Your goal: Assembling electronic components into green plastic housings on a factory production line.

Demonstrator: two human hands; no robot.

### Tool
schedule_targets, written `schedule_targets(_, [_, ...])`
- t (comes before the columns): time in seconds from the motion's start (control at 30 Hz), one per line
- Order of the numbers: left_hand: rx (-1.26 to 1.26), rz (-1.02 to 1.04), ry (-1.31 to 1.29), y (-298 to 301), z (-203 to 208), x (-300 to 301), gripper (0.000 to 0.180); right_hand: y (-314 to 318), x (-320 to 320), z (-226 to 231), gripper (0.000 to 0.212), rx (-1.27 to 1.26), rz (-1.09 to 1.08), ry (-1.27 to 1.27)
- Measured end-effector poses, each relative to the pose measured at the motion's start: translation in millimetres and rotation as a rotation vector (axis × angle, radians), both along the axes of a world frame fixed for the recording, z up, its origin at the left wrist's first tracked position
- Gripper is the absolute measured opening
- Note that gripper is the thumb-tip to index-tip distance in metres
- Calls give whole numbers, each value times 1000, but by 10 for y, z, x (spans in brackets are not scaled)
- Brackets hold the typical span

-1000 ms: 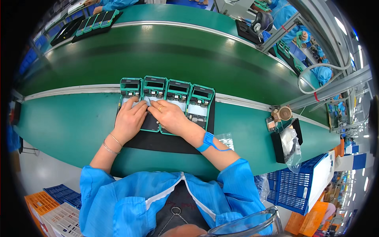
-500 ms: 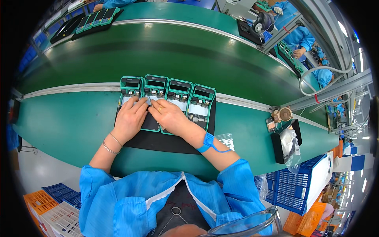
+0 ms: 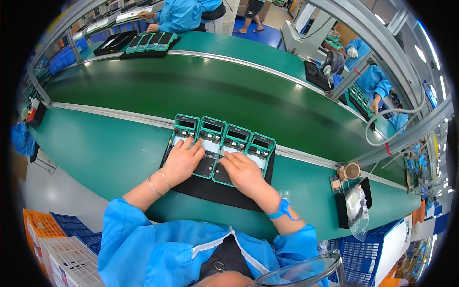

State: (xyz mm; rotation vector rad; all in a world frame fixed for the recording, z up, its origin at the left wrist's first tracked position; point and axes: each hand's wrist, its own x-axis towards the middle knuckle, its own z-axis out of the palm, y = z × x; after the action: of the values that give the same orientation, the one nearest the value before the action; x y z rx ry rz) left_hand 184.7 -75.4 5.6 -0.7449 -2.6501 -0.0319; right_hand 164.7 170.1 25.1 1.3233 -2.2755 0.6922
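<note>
Several green-framed device housings stand side by side on a black mat. Each has a dark window at its far end, small parts below it and a white strip across the middle. My left hand lies over the leftmost housing, fingers stretched and a little apart, fingertips reaching the edge of the second one. Over the third housing my right hand is stretched out, its fingertips at the frame between the second and third. Nothing shows in either hand. My right thumb is mostly hidden.
A dark green conveyor belt runs beyond my green bench. To the right are a small round brown device and a black box with plastic bags. Crates stand below both sides. Co-workers in blue sit across the belt.
My hands, which were close together at the second housing, have moved apart. The right one is now over the third housing. The whole view has shifted, showing more of the far side.
</note>
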Motion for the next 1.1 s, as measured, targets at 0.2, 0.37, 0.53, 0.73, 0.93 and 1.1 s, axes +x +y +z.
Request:
schedule_targets(0.2, [148,46,19,120,1,51,23,1137,478,47,25,-121,-225,-110])
schedule_targets(0.37, [310,-435,-99,787,110,383,35,1591,1113,-88,26,-88,-356,-238])
schedule_targets(0.53, [297,-827,-191,1404,-108,625,37,1713,1502,-220,27,-80,-334,-285])
schedule_targets(0.73, [198,-810,-334,1607,-203,717,48,1788,1640,-291,29,-103,-293,-289])
schedule_targets(0.93, [156,-808,-351,1592,-188,635,49,1776,1588,-288,28,-84,-264,-298])
schedule_targets(1.1, [159,-814,-315,1579,-225,610,47,1786,1533,-350,34,-3,-242,-221])
